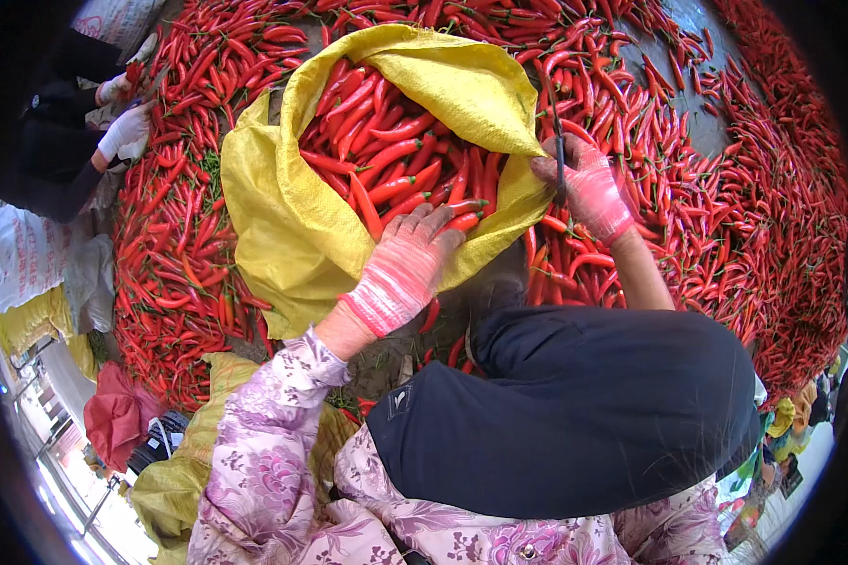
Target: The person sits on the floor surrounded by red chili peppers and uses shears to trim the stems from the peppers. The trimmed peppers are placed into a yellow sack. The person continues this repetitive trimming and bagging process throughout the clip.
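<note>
A yellow woven sack (261, 187) stands wide open before me, its rim rolled outward, with red chili peppers (396, 152) heaped inside. My left hand (406, 265), in a pink-and-white knit glove, lies palm down on the peppers at the sack's near side, fingers a little apart. At the right rim, my right hand (590, 183), gloved alike and dirty at the fingertips, grips a long, thin dark metal tool (558, 131); its exact kind cannot be told. The sack's pointed edge meets those fingertips; whether they pinch it is unclear.
Loose chili peppers (678, 226) cover the ground around the sack. Another person's gloved hand (126, 132) is among peppers at upper left. Filled white sacks (28, 254) stand on the left, near a red bag (116, 417). My bent knee (572, 395) is close below the sack.
</note>
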Available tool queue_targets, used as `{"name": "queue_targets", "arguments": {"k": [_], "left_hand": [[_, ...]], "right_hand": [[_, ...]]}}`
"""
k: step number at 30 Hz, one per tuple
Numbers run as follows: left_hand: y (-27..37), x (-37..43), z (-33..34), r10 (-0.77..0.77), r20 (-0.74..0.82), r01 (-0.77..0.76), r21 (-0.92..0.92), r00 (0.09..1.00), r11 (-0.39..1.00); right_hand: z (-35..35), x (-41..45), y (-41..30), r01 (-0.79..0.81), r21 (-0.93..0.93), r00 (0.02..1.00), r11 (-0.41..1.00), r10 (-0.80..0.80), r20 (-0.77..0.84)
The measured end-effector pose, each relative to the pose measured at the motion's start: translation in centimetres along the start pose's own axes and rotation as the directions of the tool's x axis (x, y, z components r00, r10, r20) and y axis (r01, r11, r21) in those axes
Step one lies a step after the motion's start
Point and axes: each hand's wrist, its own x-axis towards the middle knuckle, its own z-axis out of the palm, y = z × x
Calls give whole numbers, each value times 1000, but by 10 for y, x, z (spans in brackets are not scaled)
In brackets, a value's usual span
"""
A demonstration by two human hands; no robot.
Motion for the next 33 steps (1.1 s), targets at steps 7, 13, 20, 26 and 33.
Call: {"name": "queue_targets", "arguments": {"k": [7,13,20,26,33], "left_hand": [[-71,29,-62,-281,-132,304,218,951,927],[-121,30,-38,-292,116,180,561,949,808],[-131,35,-64,-445,-37,421,-262,895,868],[-111,35,-91,-437,86,360,-718,895,596],[-83,50,-51,-532,158,277,-949,832,151]], "right_hand": [[1,-2,-6,-69,38,998,997,69,6],[0,0,-2,-53,33,999,998,52,12],[-5,3,-6,-19,266,999,964,28,-29],[-7,20,-12,43,180,995,983,-26,-98],[-5,13,-4,-14,106,997,994,21,-68]]}}
